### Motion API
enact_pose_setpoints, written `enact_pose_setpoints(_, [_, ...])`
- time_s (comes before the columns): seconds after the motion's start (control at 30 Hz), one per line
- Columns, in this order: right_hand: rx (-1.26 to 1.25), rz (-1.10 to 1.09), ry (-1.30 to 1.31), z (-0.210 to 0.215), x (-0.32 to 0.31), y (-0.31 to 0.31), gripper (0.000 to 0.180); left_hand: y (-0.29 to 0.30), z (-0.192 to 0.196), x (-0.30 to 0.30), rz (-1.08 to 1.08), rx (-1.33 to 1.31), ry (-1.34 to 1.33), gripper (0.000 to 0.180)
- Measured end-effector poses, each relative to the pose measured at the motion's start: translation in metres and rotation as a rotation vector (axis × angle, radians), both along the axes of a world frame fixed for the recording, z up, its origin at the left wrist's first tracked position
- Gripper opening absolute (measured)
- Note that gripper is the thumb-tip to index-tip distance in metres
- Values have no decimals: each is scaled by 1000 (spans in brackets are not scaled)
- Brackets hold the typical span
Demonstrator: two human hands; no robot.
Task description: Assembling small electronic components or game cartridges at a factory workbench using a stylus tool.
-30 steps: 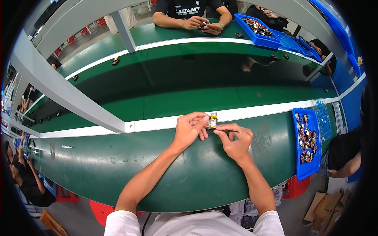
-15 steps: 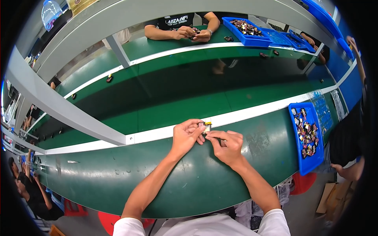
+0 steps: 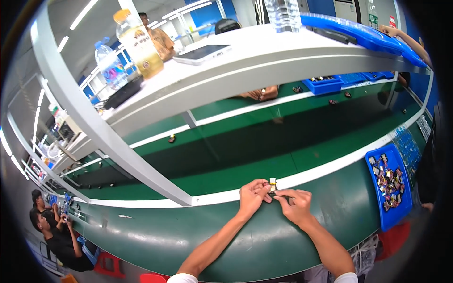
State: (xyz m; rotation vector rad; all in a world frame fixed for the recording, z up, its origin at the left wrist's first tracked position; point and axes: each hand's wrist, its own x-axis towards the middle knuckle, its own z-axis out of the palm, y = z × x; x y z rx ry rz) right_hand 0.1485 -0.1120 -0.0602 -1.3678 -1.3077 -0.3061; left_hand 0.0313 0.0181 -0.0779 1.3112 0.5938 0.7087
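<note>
A small silvery rectangular electronic part [image 3: 273, 184] with a yellow band and a dark lower end is held upright over the near side of the green bench. My left hand [image 3: 253, 198] is closed on its left side, thumb and fingers pinching it. Touching the dark lower end, the thumb and forefinger of my right hand [image 3: 296, 206] are pressed together, with the other fingers curled. Whether a wire lies between those fingertips is too small to tell. To the right, a blue tray [image 3: 383, 221] contains many similar small parts.
A white rail [image 3: 321, 170] divides the near bench [image 3: 188, 240] from the dark green belt [image 3: 245, 141]. A grey post [image 3: 141, 165] slants down left of my hands. Above runs a shelf [image 3: 264, 59] with bottles and a phone. Other people sit at left and across.
The view has tilted upward, bringing the shelf top into sight and placing my hands lower and farther right in it. Both hands still hold the small part, which now shows more above the fingers.
</note>
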Motion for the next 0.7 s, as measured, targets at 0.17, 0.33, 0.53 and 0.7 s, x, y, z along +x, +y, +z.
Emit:
enact_pose_setpoints(0.17, [32, -111, 187, -3, 13, -6, 16, 47, 17, 11, 261, 114, 69, 20])
enact_pose_setpoints(0.33, [18, -92, 268, -5, 11, 3, 17, 102, 18, -7, 517, 527, 533, 46])
enact_pose_setpoints(0.53, [-36, -127, 262, -5, 10, -1, 15, 22, 29, -24, 467, 950, 400, 37])
enact_pose_setpoints(0.7, [-37, -165, 335, -21, 15, 14, 12, -34, 15, -18, 287, 928, 228, 32])
